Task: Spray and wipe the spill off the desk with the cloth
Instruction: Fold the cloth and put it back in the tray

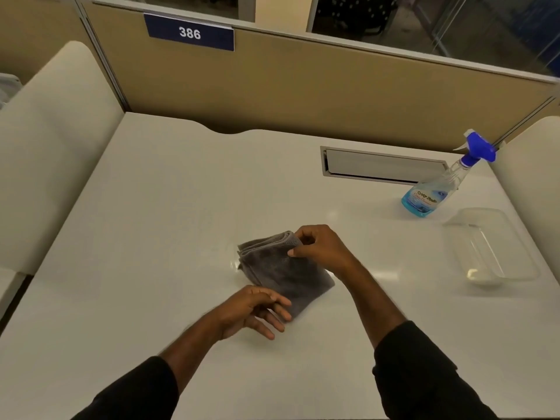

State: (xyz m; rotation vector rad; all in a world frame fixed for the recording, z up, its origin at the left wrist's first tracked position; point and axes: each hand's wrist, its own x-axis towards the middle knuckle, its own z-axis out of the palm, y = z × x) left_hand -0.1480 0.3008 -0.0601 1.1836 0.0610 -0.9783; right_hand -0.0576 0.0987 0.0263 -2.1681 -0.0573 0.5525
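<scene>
A folded grey cloth [281, 269] lies in the middle of the white desk [151, 225]. My right hand [318, 245] pinches the cloth's far right corner between thumb and fingers. My left hand [257, 307] rests at the cloth's near edge with its fingers spread, fingertips touching the fabric. A faint wet patch [233, 262] glistens on the desk just left of the cloth. The spray bottle [436, 186], clear with blue liquid and a blue trigger head, stands at the far right, out of both hands' reach.
A clear plastic container [491, 247] sits at the right edge near the bottle. A grey cable hatch [381, 165] is set into the desk behind. Tan partition walls [303, 86] close off the back, and cream side panels stand left and right.
</scene>
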